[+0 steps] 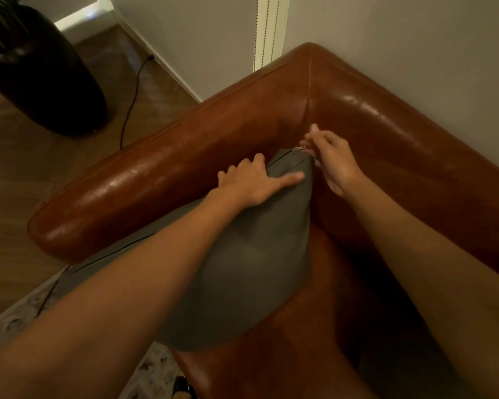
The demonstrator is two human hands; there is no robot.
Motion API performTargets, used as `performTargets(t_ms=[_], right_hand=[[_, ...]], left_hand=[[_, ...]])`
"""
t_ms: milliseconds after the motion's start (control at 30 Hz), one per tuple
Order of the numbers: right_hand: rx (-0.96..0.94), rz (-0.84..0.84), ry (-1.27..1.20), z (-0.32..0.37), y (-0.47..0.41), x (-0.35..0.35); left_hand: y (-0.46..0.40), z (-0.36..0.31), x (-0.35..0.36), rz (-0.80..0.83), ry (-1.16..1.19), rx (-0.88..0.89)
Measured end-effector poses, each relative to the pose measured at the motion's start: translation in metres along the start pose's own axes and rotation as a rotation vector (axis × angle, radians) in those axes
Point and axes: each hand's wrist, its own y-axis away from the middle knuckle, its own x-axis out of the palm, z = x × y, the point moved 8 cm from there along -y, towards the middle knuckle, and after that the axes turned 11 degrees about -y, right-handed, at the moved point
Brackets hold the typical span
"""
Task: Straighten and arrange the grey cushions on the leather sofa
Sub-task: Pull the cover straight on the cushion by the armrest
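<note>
A grey cushion [242, 254] stands propped in the corner of a brown leather sofa [386, 131], leaning against the left armrest [144, 180], its lower edge on the seat and its top corner tucked close to where armrest and backrest meet. A dark zip line runs along the cushion's upper edge to a small metal zip pull [299, 148] at that top corner.

The left hand [252, 180] lies over the cushion's upper edge near the corner, fingers curled over the far side between cushion and armrest, thumb stretched flat along the near face, gripping the fabric. The right hand [333, 159] is just beside the corner, fingertips drawn together at the zip pull, apparently pinching it; the exact contact is blurred.

Behind the sofa a pale wall [415, 38] rises, with bead cords [261, 33] hanging at a window frame. Left of the armrest, on the wooden floor [18, 174], stand a large dark vase [38, 70] and a thin black cable [130, 105]; a patterned rug [12, 321] lies below.
</note>
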Motion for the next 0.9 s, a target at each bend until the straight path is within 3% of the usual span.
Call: performTargets(t_ms=[100, 167, 267, 367, 500, 600, 733, 800, 900], right_hand=[[0.282, 0.120, -0.214, -0.037, 0.014, -0.002], [0.326, 0.172, -0.312, -0.046, 0.026, 0.000], [0.218, 0.099, -0.285, -0.039, 0.028, -0.007], [0.084, 0.037, -0.102, -0.020, 0.022, -0.009], [-0.072, 0.017, -0.036, 0.002, 0.028, 0.000], [0.028, 0.048, -0.145, -0.008, 0.032, 0.004], [0.183, 0.266, -0.132, -0.021, 0.046, 0.019], [0.148, 0.317, -0.199, -0.011, 0.058, 0.033], [0.019, 0.266, -0.305, 0.023, 0.074, 0.046]], left_hand=[[-0.009, -0.023, -0.012, -0.079, 0.121, 0.047], [-0.014, -0.040, -0.016, -0.126, 0.149, 0.131], [-0.021, -0.043, -0.011, -0.182, 0.143, 0.128], [-0.018, -0.036, -0.010, -0.272, 0.162, 0.102], [-0.008, -0.025, -0.022, -0.341, 0.311, 0.087], [0.001, -0.008, -0.024, -0.365, 0.543, 0.043], [0.028, 0.007, -0.028, -0.370, 0.832, 0.033], [0.048, 0.007, -0.038, -0.374, 0.925, 0.087], [0.080, 0.009, -0.060, -0.413, 1.026, 0.143]])
